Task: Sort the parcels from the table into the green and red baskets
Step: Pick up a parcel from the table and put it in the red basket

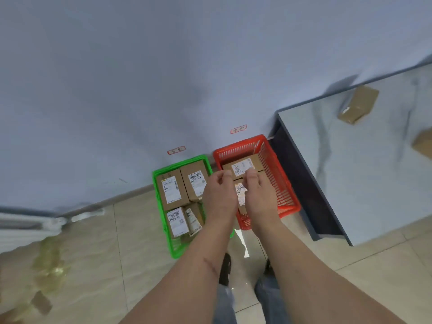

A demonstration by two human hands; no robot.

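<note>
A green basket stands on the floor against the wall and holds several brown parcels with white labels. Right beside it, a red basket holds two labelled parcels, one at the back and one nearer. My left hand and my right hand hover side by side over the red basket's near parcel. Their fingers are loosely curled, and I see nothing gripped in them. My right hand hides much of that parcel. Two more brown parcels lie on the grey table at the right.
Small paper tags are stuck on the wall above the green basket and above the red one. The table's dark side panel stands close to the red basket. A white radiator is at the far left. Tiled floor lies below.
</note>
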